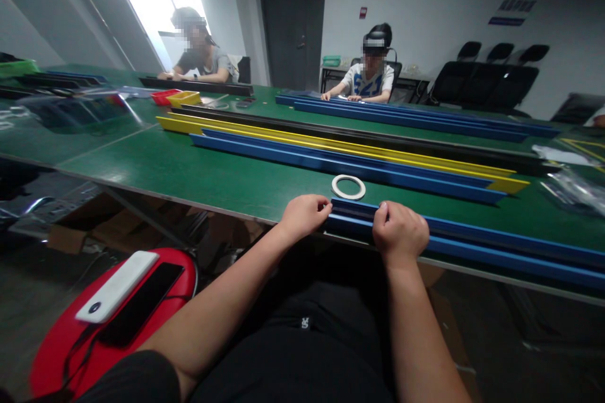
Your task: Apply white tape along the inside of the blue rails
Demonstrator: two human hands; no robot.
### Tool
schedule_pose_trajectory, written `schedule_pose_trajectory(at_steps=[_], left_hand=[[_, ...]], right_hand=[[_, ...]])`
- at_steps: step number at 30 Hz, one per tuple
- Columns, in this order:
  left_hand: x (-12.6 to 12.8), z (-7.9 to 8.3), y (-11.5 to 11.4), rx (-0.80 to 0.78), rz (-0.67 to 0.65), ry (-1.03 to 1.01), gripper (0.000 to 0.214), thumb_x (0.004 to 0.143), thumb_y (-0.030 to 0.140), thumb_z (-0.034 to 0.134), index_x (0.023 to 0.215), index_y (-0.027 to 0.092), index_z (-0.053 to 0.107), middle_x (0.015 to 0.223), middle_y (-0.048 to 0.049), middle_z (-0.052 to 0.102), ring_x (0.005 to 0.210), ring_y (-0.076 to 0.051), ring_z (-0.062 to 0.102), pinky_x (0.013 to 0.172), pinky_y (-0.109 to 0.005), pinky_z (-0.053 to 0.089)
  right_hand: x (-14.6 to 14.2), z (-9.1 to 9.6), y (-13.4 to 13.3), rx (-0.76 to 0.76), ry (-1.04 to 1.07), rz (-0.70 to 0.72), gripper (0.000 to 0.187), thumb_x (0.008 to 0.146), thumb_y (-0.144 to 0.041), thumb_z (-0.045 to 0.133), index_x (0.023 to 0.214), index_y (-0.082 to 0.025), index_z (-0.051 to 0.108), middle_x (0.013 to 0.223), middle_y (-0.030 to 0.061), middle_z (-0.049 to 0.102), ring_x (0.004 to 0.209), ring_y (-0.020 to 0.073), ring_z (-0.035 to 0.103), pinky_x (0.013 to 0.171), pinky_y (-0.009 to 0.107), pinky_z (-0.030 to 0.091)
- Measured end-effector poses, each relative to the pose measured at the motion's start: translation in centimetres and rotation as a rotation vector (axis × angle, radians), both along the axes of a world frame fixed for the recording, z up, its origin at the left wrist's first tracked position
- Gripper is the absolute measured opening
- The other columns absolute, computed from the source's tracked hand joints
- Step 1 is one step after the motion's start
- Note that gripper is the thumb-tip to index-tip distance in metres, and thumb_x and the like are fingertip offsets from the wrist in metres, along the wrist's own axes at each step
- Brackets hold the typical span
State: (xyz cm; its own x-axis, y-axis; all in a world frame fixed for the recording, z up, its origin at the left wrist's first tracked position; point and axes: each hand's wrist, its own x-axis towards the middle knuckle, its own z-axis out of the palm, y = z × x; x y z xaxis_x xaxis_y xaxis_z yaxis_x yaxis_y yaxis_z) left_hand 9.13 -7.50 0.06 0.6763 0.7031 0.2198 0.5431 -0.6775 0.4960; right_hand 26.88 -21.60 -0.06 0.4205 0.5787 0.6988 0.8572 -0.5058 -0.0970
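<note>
A long blue channel rail point(501, 252) with a dark inside lies along the near table edge, running off to the right. My right hand point(401, 230) is closed over this rail a short way from its left end, thumb on top. At that left end is my left hand point(305, 215), its fingers curled and pinched against the rail's corner. Anything between those fingertips is hidden. Just beyond the rail, a white ring-shaped roll of tape point(348, 187) lies flat on the green table.
Beyond the tape lie another blue rail point(340, 165), a yellow rail point(513, 185) and a black rail point(425, 145). Two people sit across the table point(142, 164) near more rails. Red point(165, 97) and yellow bins point(184, 99) stand back left. A red stool point(182, 264) holds a phone point(142, 305).
</note>
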Motion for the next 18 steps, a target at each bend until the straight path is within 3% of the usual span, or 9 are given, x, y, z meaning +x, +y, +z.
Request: schedule_pose_trajectory(at_steps=[11, 18], left_hand=[[-0.09, -0.11, -0.08, 0.082, -0.045, 0.024, 0.028, 0.089, 0.047, 0.056, 0.095, 0.027, 0.074, 0.09, -0.0025, 0.074, 0.079, -0.018, 0.063, 0.063, -0.027, 0.036], [-0.07, -0.06, -0.02, 0.035, -0.045, -0.002, 0.027, 0.09, 0.046, 0.055, 0.095, 0.027, 0.074, 0.091, -0.0012, 0.074, 0.079, -0.017, 0.063, 0.064, -0.026, 0.037]], right_hand=[[0.07, -0.13, 0.0, 0.004, -0.007, 0.003, 0.03, 0.094, -0.032, 0.042, 0.081, -0.019, 0.067, 0.079, 0.0051, 0.068, 0.074, 0.018, 0.054, 0.073, 0.033, 0.03], [0.16, -0.21, -0.1, -0.001, -0.004, -0.003, 0.03, 0.095, -0.032, 0.042, 0.083, -0.019, 0.066, 0.08, 0.0045, 0.068, 0.075, 0.018, 0.055, 0.074, 0.033, 0.03]])
